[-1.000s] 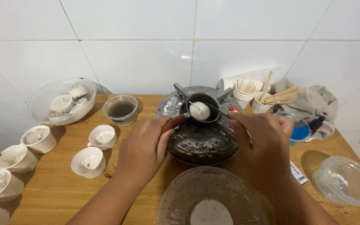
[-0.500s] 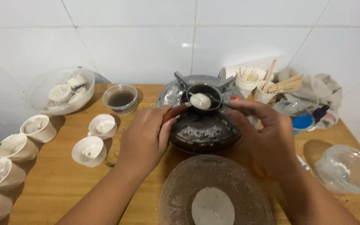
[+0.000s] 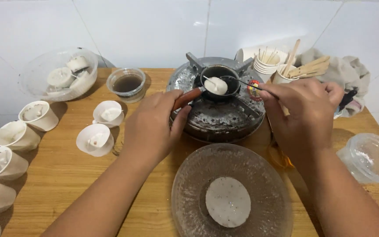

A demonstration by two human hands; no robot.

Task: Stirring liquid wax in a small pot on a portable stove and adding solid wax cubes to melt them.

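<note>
- Small black pan [image 3: 219,81], the thing being worked on, sits on top of the round grey stove [image 3: 218,114] at upper centre of the frame, with a white dumpling-like lump [image 3: 216,85] inside it.
- Desk [image 3: 66,175] of pale wood carries everything and fills the lower frame.
- Glass plate [image 3: 233,193] at bottom centre holds one flat white disc [image 3: 227,201].
- Clear bowl [image 3: 60,74] at upper left holds several white cups.
- Left hand [image 3: 152,127] lies at centre, its fingers clenched round the pan's reddish handle [image 3: 187,98].
- Right hand [image 3: 305,112] at centre right has its fingers pinched on a thin metal stick [image 3: 242,81], whose tip reaches into the pan.
- White paper cups [image 3: 18,136] with white filling stand along the left edge.
- Small glass dish [image 3: 128,83] of brown liquid stands just left of the stove.
</note>
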